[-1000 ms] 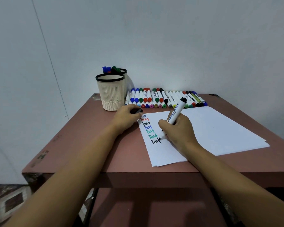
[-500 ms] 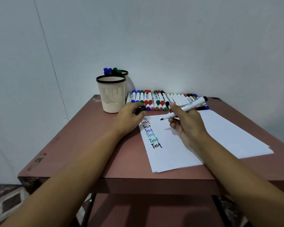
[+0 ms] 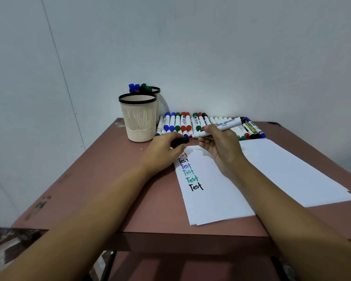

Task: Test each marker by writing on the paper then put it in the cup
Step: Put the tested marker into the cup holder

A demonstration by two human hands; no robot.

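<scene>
My right hand (image 3: pixel 223 149) holds a white marker (image 3: pixel 224 125) with a black end, lying nearly level above the paper's top edge, its tip end pointing left. My left hand (image 3: pixel 164 153) grips the black cap (image 3: pixel 179 141) just left of that tip; cap and marker look a little apart. The white paper (image 3: pixel 221 191) carries a column of "Test" words in red, black, blue, teal and black. A cream mesh cup (image 3: pixel 138 118) with a black rim stands at the back left. A row of several capped markers (image 3: pixel 182 123) lies along the back edge.
Behind the cream cup stands a second cup (image 3: pixel 157 92) with blue and green marker caps sticking out. More white sheets (image 3: pixel 292 171) lie to the right on the reddish-brown table (image 3: pixel 101 189). A pale wall closes the back.
My right hand lifted the marker off the paper after writing the last black "Test", turned it level and carried it back toward the cap in my left hand.
</scene>
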